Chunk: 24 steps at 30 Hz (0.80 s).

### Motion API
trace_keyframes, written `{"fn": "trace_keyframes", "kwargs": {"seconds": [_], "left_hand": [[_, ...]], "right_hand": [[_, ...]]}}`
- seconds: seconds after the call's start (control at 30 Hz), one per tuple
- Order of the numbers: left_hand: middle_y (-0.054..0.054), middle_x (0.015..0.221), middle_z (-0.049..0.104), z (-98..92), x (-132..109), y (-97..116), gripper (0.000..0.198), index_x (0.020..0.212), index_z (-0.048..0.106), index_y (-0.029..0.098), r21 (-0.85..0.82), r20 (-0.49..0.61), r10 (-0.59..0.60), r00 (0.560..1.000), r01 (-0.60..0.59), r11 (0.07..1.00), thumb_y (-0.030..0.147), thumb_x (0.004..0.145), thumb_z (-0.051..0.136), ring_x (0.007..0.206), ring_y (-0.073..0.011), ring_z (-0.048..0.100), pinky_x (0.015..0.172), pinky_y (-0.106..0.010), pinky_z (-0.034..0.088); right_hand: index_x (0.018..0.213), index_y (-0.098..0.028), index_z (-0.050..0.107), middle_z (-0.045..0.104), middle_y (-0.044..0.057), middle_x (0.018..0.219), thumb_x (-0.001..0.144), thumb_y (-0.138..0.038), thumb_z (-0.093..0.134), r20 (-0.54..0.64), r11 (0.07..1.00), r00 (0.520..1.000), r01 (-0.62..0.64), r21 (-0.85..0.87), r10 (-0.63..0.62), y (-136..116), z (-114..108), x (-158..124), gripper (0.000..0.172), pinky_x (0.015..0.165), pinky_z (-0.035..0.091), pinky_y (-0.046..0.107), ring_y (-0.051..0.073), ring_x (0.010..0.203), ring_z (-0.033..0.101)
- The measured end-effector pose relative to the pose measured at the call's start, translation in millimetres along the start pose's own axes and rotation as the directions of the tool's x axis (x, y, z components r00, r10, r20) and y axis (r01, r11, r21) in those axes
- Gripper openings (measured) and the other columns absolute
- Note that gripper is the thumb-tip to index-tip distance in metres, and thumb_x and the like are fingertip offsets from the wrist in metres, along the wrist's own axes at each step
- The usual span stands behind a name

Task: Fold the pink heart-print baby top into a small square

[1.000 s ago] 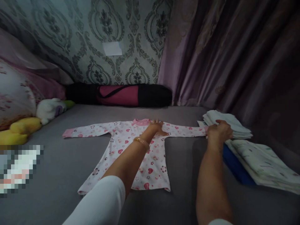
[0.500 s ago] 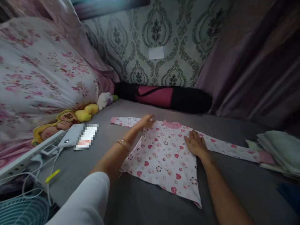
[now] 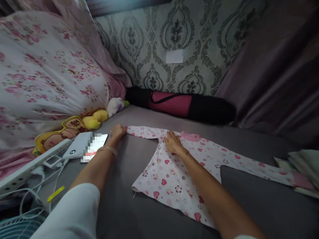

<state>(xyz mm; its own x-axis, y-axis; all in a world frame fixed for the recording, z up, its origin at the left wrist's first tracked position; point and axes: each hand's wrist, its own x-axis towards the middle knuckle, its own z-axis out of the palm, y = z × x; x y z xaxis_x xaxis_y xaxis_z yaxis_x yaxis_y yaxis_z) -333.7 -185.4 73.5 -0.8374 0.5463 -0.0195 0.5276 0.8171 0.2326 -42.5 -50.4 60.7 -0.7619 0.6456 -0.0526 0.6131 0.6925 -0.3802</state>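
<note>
A white long-sleeved child's shirt (image 3: 164, 169) with pink hearts and flowers lies spread flat, its pink collar (image 3: 190, 136) facing the wall. My left hand (image 3: 118, 131) is closed on the cuff of the sleeve at the left, and the cuff is mostly hidden by the fingers. That sleeve (image 3: 144, 132) stretches straight out from the shoulder. Flat on the shirt beside the collar rests my right hand (image 3: 172, 142), fingers extended. The other sleeve (image 3: 256, 167) runs out to the right, ending in a pink cuff (image 3: 302, 180).
Folded cloths (image 3: 305, 166) lie under the right cuff. On the left are a phone (image 3: 102, 141), a grey-white device (image 3: 77, 146), a power strip (image 3: 47, 160) with cables, and plush toys (image 3: 92, 122). A black and pink long bag (image 3: 171, 103) lies along the wall.
My left hand has moved left from the shoulder to the sleeve cuff and closed on it. My right hand has shifted left across the shirt to the shoulder beside the collar. The view has shifted slightly.
</note>
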Motion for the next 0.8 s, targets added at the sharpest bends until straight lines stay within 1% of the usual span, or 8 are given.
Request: {"fn": "trace_keyframes", "kwargs": {"seconds": [0.17,0.37,0.5,0.6,0.67,0.7,0.73,0.8], "left_hand": [[-0.018,0.114,0.065,7.6,17,-2,0.032,0.112,0.055,0.011,-0.018,-0.039,-0.006,0.999,0.005,1.000,0.033,0.094,0.039,0.107,-0.0279,0.061,0.082,-0.031,0.047],[-0.020,0.113,0.065,8.9,16,-2,0.037,0.124,0.046,0.009,0.049,-0.086,0.088,0.992,-0.084,0.995,0.027,0.096,0.030,0.099,-0.0305,0.064,0.075,-0.035,0.047],[-0.026,0.113,0.063,1.7,8,13,0.036,0.117,0.051,0.002,0.190,-0.129,0.165,0.978,-0.139,0.972,0.017,0.091,0.032,0.104,-0.0358,0.061,0.078,-0.039,0.047],[-0.028,0.117,0.060,-6.2,-4,45,0.036,0.115,0.054,0.000,0.258,-0.250,0.297,0.921,-0.232,0.938,0.018,0.090,0.035,0.111,-0.0380,0.057,0.085,-0.045,0.046],[-0.025,0.121,0.059,-5.3,-18,77,0.038,0.120,0.053,0.004,0.198,-0.205,0.503,0.840,-0.467,0.862,0.022,0.092,0.034,0.115,-0.0340,0.056,0.092,-0.045,0.046],[-0.022,0.125,0.059,-1.7,-28,94,0.040,0.125,0.051,0.007,0.127,-0.141,0.634,0.761,-0.621,0.774,0.023,0.093,0.034,0.117,-0.0303,0.055,0.095,-0.042,0.045],[-0.018,0.128,0.059,3.9,-39,112,0.040,0.128,0.050,0.011,0.041,-0.071,0.756,0.651,-0.755,0.654,0.024,0.093,0.035,0.118,-0.0267,0.056,0.098,-0.039,0.044],[-0.011,0.130,0.060,19.7,-63,146,0.040,0.130,0.051,0.018,-0.146,0.046,0.936,0.349,-0.925,0.352,0.025,0.093,0.037,0.116,-0.0211,0.057,0.099,-0.034,0.044]], "right_hand": [[0.150,-0.001,0.024,0.017,0.018,0.157,0.101,-0.047,0.023,-0.123,0.999,0.992,-0.033,-0.041,0.028,-12,25,7,0.068,0.115,0.002,0.049,0.029,0.144,0.010],[0.151,-0.004,0.026,0.017,0.016,0.158,0.100,-0.052,0.024,-0.141,0.998,0.989,-0.050,-0.048,0.042,-13,33,5,0.070,0.115,-0.002,0.048,0.029,0.145,0.007],[0.152,-0.006,0.025,0.017,0.013,0.158,0.100,-0.051,0.024,-0.101,0.999,0.994,-0.035,0.020,0.037,-13,23,4,0.068,0.116,0.000,0.046,0.025,0.145,0.009],[0.153,-0.007,0.021,0.015,0.013,0.158,0.101,-0.049,0.017,-0.072,0.994,0.997,0.025,0.107,-0.018,4,0,-5,0.067,0.117,0.007,0.042,0.022,0.146,0.010],[0.153,-0.007,0.020,0.013,0.012,0.159,0.102,-0.046,0.015,-0.140,0.997,0.990,0.038,0.070,-0.028,25,-16,-17,0.065,0.117,0.006,0.041,0.022,0.146,0.007],[0.153,-0.007,0.021,0.013,0.013,0.159,0.101,-0.046,0.016,-0.175,0.999,0.984,0.024,0.026,-0.019,37,-22,-24,0.065,0.117,0.005,0.042,0.022,0.146,0.006],[0.152,-0.006,0.022,0.014,0.014,0.158,0.101,-0.045,0.017,-0.201,1.000,0.980,-0.010,-0.023,0.005,49,-27,-31,0.064,0.117,0.004,0.044,0.023,0.146,0.006],[0.151,-0.004,0.027,0.019,0.016,0.157,0.101,-0.041,0.020,-0.214,0.989,0.975,-0.094,-0.118,0.067,72,-32,-44,0.062,0.117,0.004,0.045,0.026,0.145,0.010]]}}
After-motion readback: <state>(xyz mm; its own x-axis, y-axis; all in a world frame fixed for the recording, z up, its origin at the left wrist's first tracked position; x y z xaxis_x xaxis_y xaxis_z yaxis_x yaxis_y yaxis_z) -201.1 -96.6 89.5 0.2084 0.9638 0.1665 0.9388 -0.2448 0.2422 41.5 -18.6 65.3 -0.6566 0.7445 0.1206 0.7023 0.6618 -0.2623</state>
